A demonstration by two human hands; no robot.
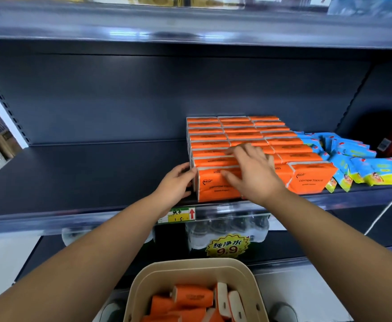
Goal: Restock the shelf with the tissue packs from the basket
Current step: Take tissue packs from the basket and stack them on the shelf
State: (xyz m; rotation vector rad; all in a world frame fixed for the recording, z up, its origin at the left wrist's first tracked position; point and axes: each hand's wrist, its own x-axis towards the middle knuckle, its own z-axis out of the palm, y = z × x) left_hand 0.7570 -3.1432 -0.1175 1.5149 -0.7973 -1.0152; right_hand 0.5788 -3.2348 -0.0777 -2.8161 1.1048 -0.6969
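We have the front tissue pack (pixel 216 184) of the left row standing at the shelf's (pixel 78 180) front lip, just past twelve o'clock from us. Our left hand (pixel 176 184) presses flat against its left side, fingers together and bracing the row; our right hand (pixel 252 169) lies palm-down over the tops of the front packs, fingers spread, pinching nothing. Behind it, the orange packs (pixel 241 131) run in three rows back to the rear panel, which looks like a good share of the job done. To the three o'clock side, blue wipe packs (pixel 362 163) lie loosely heaped, touching the orange block. From nine o'clock round to the block, the shelf is bare. Down at six o'clock, the beige basket (pixel 143 282) holds several more orange packs (pixel 190 298), so we judge the restocking under way but unfinished, with those left to shelve.
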